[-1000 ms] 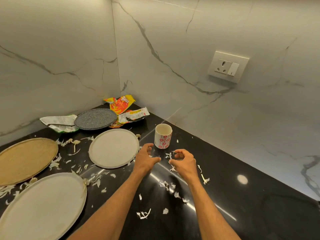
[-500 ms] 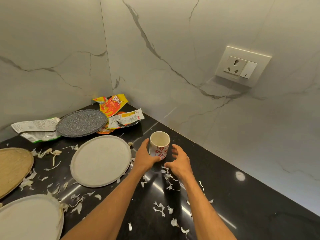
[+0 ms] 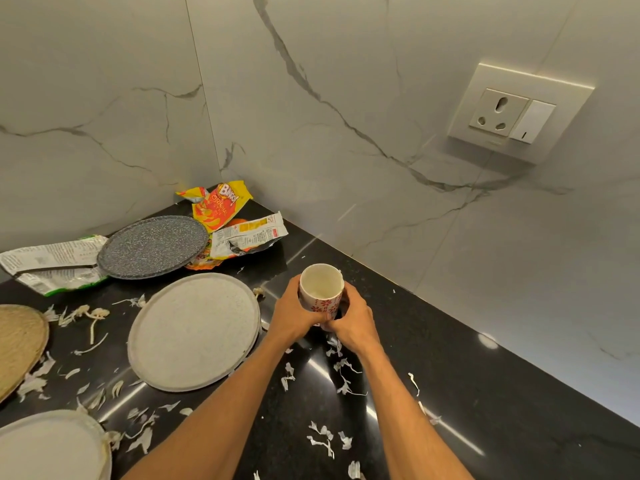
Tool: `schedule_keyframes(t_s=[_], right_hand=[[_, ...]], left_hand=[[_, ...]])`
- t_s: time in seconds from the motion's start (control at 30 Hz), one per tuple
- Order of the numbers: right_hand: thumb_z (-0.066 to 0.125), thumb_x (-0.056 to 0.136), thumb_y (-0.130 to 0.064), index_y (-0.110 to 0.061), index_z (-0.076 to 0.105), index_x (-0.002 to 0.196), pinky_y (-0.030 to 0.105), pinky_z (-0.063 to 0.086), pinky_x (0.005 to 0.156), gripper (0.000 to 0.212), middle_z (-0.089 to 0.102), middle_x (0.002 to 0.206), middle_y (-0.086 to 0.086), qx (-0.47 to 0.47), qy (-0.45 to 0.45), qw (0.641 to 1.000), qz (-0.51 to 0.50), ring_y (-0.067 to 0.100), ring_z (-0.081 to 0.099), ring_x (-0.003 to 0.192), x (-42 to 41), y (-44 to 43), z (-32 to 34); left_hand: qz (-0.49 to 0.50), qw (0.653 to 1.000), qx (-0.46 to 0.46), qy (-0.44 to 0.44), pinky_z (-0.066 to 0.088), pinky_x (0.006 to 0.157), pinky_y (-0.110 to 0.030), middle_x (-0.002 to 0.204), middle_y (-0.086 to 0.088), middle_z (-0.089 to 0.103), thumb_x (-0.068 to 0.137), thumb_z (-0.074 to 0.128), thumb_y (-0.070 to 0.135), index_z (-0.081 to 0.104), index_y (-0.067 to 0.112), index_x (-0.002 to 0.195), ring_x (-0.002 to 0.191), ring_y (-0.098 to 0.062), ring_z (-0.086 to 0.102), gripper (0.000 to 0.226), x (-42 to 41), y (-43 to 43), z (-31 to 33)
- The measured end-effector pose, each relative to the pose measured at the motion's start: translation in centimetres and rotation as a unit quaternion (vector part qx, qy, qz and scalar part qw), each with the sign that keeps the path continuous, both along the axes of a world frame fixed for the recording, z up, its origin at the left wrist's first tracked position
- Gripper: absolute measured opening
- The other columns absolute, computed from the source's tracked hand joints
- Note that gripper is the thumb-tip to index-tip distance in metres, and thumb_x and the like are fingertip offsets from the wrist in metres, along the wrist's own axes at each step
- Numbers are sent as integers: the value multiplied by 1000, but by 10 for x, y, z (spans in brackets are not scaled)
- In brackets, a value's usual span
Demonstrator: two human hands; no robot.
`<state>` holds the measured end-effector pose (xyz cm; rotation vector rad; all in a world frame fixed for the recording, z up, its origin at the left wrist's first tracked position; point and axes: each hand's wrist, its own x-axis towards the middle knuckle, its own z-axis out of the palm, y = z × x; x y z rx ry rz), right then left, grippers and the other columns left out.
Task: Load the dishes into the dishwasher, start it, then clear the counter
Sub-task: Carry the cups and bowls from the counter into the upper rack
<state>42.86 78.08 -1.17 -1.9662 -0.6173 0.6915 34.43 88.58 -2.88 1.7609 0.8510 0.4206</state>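
A white cup with red flowers (image 3: 321, 289) stands on the black counter (image 3: 467, 393), empty inside. My left hand (image 3: 294, 313) grips its left side and my right hand (image 3: 353, 318) grips its right side, fingers curled round its lower half. Left of the cup lies a pale grey plate (image 3: 194, 330). Behind that sits a dark speckled plate (image 3: 152, 247). A woven tan plate (image 3: 17, 344) shows at the left edge, and another pale plate (image 3: 48, 448) lies at the bottom left corner.
Snack wrappers lie in the corner: a yellow-orange packet (image 3: 218, 202), a white torn packet (image 3: 249, 237) and a silver-green one (image 3: 52, 263). White peel scraps (image 3: 322, 441) are scattered over the counter. Marble walls close the back and right, with a wall socket (image 3: 512, 114).
Both hands moved forward from open beside the cup to closed round it. The view shifted closer to the corner.
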Motion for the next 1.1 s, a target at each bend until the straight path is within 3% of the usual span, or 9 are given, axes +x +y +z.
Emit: schedule_keyframes(t_s=[0.3, 0.47, 0.7, 0.9, 1.0, 1.1], right_hand=[[82, 69, -2, -23, 41, 144, 49, 42, 109, 88, 53, 141, 1, 42, -30, 998, -23, 20, 47, 132, -16, -10, 4], [81, 71, 0, -33, 40, 142, 47, 47, 104, 88, 53, 137, -3, 55, -60, 996, -30, 17, 48, 129, -38, -35, 14], [87, 67, -7, -29, 40, 141, 44, 42, 108, 90, 54, 138, -2, 58, -60, 996, -23, 18, 48, 129, -69, -86, 19], [90, 64, -12, -31, 40, 140, 44, 43, 108, 93, 56, 135, -5, 65, -46, 997, -23, 16, 50, 127, -105, -144, 17], [90, 64, -14, -30, 42, 138, 37, 45, 105, 90, 55, 133, -6, 85, -36, 995, -25, 14, 51, 124, -123, -179, 16], [88, 64, -4, -34, 45, 130, 14, 45, 87, 85, 56, 122, -13, 106, -22, 994, -29, 10, 52, 117, -142, -220, 19]], left_hand=[[11, 998, 14, -53, 37, 90, -21, 117, 16, 51, 62, 88, 15, 42, 30, 135, 110, -4, 47, 87, -10, -9, 5], [-8, 996, 23, -87, 34, 79, -5, 118, 17, 51, 62, 89, 15, 43, 29, 135, 110, -3, 48, 88, -32, -31, 18], [-67, 993, 37, -93, 43, 93, -22, 120, 14, 57, 56, 91, 21, 43, 34, 131, 112, -8, 55, 90, -69, -71, 22], [-101, 990, 43, -90, 43, 84, -12, 114, 16, 58, 56, 91, 19, 44, 35, 127, 103, 0, 55, 86, -108, -124, 27], [-116, 988, 45, -93, 42, 82, -11, 112, 18, 57, 57, 90, 17, 45, 35, 125, 103, 1, 55, 83, -125, -156, 30], [-125, 987, 41, -97, 44, 87, -15, 113, 16, 59, 56, 90, 16, 47, 36, 124, 105, -3, 56, 83, -144, -193, 33]])
